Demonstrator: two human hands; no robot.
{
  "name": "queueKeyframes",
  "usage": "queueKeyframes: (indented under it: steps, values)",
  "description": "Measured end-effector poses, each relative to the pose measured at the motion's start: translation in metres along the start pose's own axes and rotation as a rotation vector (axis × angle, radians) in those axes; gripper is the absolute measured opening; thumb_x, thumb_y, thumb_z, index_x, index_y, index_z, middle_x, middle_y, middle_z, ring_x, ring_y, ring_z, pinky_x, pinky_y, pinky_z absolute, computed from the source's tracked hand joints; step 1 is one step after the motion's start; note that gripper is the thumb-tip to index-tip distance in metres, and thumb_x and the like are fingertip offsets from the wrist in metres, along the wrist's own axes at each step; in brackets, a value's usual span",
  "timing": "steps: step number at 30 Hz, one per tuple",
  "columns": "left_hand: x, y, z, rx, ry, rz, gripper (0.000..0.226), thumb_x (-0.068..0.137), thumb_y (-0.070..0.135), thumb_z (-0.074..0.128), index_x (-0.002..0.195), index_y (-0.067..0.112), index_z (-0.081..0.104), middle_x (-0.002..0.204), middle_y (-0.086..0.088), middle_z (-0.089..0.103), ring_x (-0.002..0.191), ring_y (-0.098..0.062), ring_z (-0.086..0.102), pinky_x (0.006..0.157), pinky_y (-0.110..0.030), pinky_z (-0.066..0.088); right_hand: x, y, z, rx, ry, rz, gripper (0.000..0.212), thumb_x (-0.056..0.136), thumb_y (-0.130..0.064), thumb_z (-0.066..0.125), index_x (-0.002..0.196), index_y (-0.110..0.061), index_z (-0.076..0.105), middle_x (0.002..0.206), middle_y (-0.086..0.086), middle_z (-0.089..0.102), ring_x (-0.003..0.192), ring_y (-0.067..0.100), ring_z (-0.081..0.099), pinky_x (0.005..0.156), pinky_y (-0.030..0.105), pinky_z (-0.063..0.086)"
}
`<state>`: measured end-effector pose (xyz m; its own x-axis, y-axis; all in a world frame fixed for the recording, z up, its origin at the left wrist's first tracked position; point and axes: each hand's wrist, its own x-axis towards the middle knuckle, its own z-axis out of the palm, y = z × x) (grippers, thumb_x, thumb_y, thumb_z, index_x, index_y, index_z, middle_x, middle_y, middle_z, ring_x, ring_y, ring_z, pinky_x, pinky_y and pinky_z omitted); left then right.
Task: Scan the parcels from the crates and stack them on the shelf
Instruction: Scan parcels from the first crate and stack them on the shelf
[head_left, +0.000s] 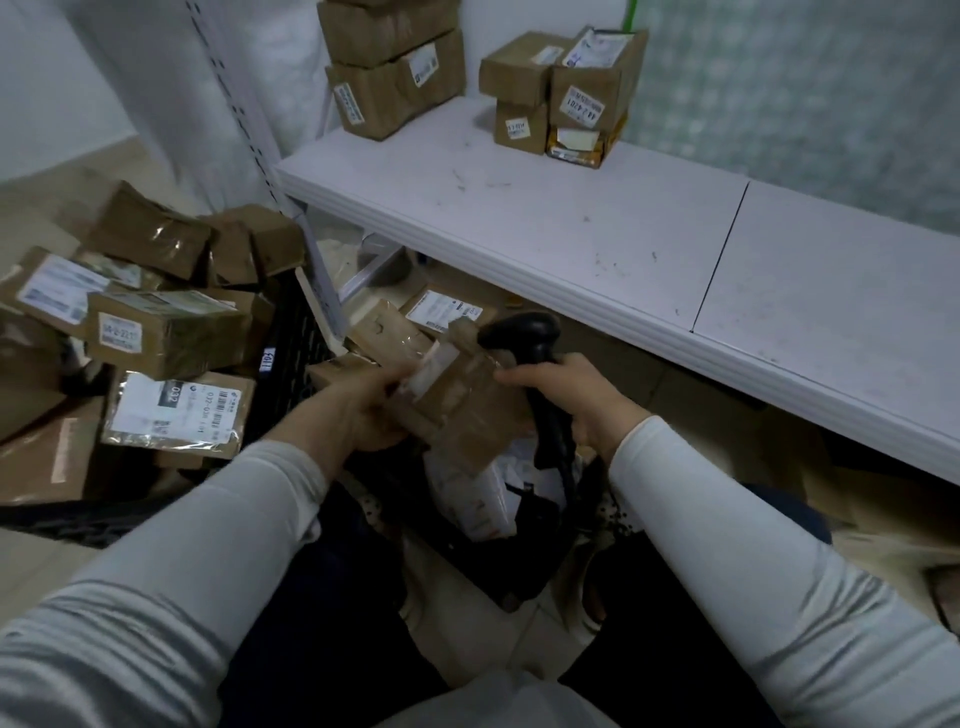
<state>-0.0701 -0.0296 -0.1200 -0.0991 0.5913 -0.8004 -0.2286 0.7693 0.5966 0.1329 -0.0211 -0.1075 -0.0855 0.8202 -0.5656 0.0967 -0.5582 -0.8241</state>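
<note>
My left hand (366, 410) grips a brown cardboard parcel (467, 405) with clear tape and a white label, held in front of me below the shelf edge. My right hand (566, 397) holds a black handheld scanner (524, 335) by its handle, its head just above the parcel's right end. A black crate (291, 353) at the left is heaped with several taped brown parcels (161, 332). The white shelf (571, 228) runs across the upper right, with two stacks of parcels at its back: one at the corner (395, 67) and one further right (566, 88).
More parcels and envelopes (441, 312) lie on the floor under the shelf. A second dark crate (530, 519) with white packets sits between my knees. A perforated white upright (244, 114) stands at the shelf's left corner. The scanner's cable hangs down by my right wrist.
</note>
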Motion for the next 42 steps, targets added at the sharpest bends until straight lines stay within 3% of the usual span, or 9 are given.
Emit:
queueKeyframes:
  steps: [7,15,20,24,28,31,35,39,42]
  values:
    - [-0.019,0.054,0.019,-0.137,-0.183,0.208,0.021,0.082,0.033,0.070,0.095,0.017,0.064,0.073,0.001,0.069,0.066,-0.013,0.067,0.066,-0.029,0.056,-0.024,-0.034,-0.022,0.247,0.128,-0.205,0.027,0.079,-0.010,0.075,0.102,-0.007,0.062,0.094,0.013,0.068,0.089,0.026,0.067,0.078,0.038,0.057]
    - [-0.032,0.077,0.113,-0.219,-0.319,0.307,0.032,0.090,0.038,0.059,0.118,0.021,0.061,0.094,-0.003,0.059,0.084,-0.022,0.058,0.055,-0.033,0.054,0.007,-0.043,-0.080,0.733,0.223,-0.259,0.015,0.083,-0.004,0.067,0.098,-0.006,0.064,0.098,0.012,0.069,0.090,0.025,0.068,0.066,0.028,0.060]
    - [-0.028,0.071,0.149,-0.149,-0.392,0.416,0.031,0.095,0.027,0.053,0.123,0.040,0.053,0.120,0.001,0.059,0.100,-0.025,0.059,0.065,-0.044,0.056,0.018,-0.041,-0.099,0.796,0.220,-0.251,0.029,0.078,-0.012,0.070,0.107,-0.011,0.066,0.093,0.012,0.072,0.087,0.028,0.071,0.085,0.052,0.055]
    - [-0.016,0.065,0.160,-0.113,-0.419,0.295,0.047,0.089,0.037,0.063,0.131,0.031,0.043,0.122,-0.004,0.050,0.107,-0.028,0.053,0.077,-0.044,0.052,0.019,-0.040,-0.110,0.830,0.300,-0.277,0.027,0.084,-0.009,0.066,0.111,-0.010,0.062,0.077,0.005,0.070,0.067,0.019,0.068,0.056,0.027,0.055]
    - [0.007,0.060,0.159,0.015,-0.543,0.164,0.072,0.076,0.058,0.063,0.133,0.019,0.043,0.134,-0.015,0.048,0.126,-0.036,0.045,0.110,-0.059,0.022,0.020,-0.039,-0.117,0.786,0.336,-0.294,0.024,0.083,-0.009,0.068,0.107,-0.013,0.064,0.094,0.010,0.070,0.081,0.024,0.069,0.062,0.031,0.056]
    - [0.012,0.058,0.156,0.029,-0.561,0.192,0.091,0.060,0.057,0.073,0.137,0.020,0.042,0.139,-0.017,0.047,0.124,-0.035,0.048,0.111,-0.059,0.023,0.016,-0.044,-0.116,0.714,0.358,-0.309,0.028,0.083,-0.009,0.068,0.111,-0.011,0.064,0.099,0.012,0.069,0.087,0.025,0.066,0.070,0.033,0.056]
    - [0.009,0.067,0.145,-0.097,-0.487,0.313,0.033,0.083,0.032,0.066,0.112,0.019,0.056,0.122,-0.010,0.061,0.110,-0.025,0.058,0.104,-0.042,0.041,0.006,-0.054,-0.108,0.573,0.459,-0.377,0.032,0.084,-0.012,0.069,0.116,-0.009,0.064,0.093,0.003,0.067,0.081,0.015,0.062,0.079,0.030,0.054]
    - [0.002,0.095,0.112,-0.080,-0.353,0.516,0.086,0.065,0.025,0.081,0.139,0.010,0.039,0.131,-0.014,0.058,0.108,-0.025,0.062,0.071,-0.033,0.058,-0.010,-0.068,-0.090,0.423,0.374,-0.469,0.030,0.084,-0.014,0.071,0.114,-0.016,0.064,0.082,0.004,0.066,0.071,0.016,0.059,0.071,0.033,0.053]
    - [-0.009,0.110,0.088,-0.041,-0.190,0.676,0.084,0.073,0.015,0.080,0.139,0.006,0.029,0.110,-0.006,0.060,0.093,-0.018,0.062,0.077,-0.035,0.056,-0.026,-0.078,-0.069,0.349,0.194,-0.469,0.023,0.089,-0.013,0.066,0.112,-0.015,0.060,0.058,0.002,0.055,0.050,0.014,0.050,0.050,0.028,0.045]
